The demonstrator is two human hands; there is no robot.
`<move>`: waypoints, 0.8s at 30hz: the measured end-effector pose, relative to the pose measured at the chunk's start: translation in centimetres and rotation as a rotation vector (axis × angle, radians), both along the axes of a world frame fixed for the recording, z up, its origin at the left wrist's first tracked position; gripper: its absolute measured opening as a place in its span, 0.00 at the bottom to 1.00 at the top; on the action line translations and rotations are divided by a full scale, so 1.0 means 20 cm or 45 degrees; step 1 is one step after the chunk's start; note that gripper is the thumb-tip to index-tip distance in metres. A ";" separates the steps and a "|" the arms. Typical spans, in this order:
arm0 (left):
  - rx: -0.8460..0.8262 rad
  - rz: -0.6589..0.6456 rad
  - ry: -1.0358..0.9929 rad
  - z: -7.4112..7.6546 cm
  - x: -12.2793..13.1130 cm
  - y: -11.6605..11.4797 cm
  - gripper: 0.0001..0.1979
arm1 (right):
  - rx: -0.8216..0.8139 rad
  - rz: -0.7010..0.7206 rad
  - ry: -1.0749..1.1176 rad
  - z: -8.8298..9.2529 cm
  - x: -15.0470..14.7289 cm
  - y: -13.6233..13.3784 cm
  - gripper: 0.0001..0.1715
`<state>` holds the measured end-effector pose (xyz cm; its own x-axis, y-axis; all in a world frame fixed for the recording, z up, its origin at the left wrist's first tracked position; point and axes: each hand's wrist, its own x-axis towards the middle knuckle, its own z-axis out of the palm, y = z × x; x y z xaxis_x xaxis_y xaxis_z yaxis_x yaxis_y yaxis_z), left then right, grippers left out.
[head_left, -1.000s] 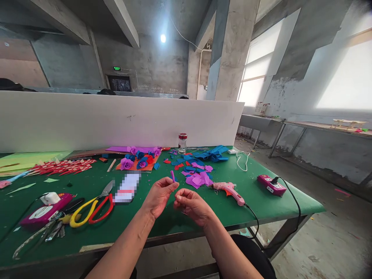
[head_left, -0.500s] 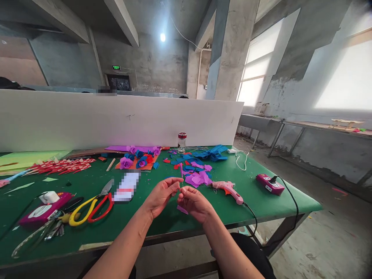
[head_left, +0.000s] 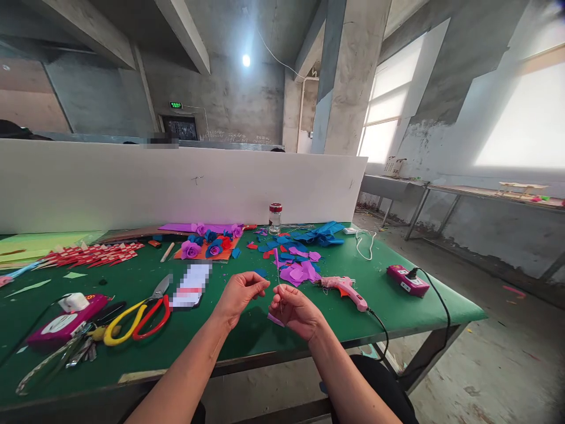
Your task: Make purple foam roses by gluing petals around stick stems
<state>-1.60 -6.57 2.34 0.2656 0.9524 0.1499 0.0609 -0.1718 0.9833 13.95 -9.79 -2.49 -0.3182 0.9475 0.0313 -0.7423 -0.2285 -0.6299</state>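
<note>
My right hand (head_left: 296, 310) is closed around a thin stem topped by a small purple foam roll (head_left: 276, 257), held upright above the green table (head_left: 247, 335). A purple foam scrap (head_left: 275, 320) lies just under that hand. My left hand (head_left: 239, 296) sits right beside it, fingertips pinched together near the stem; what they hold, if anything, is too small to see. Just beyond the hands lies a pile of purple foam petals (head_left: 299, 272).
A pink glue gun (head_left: 346, 288) lies to the right, its cord running off the edge. A power strip (head_left: 406, 280) is further right. Yellow and red scissors (head_left: 135, 316), foam roses (head_left: 210, 244), blue scraps (head_left: 322, 233) and a small jar (head_left: 275, 218) stand before a white partition (head_left: 176, 182).
The purple roll went from my left hand's fingertips to upright on a stem in my right hand. Both hands drew together and a purple scrap now shows beneath my right hand.
</note>
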 end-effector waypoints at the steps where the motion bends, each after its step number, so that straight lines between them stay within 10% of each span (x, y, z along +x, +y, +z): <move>1: 0.038 0.020 0.024 0.00 0.00 0.00 0.15 | 0.017 0.006 -0.010 0.00 0.00 0.00 0.16; 24: -0.083 -0.059 -0.685 0.02 0.05 -0.01 0.12 | 0.233 -0.158 -0.683 -0.01 -0.10 -0.04 0.23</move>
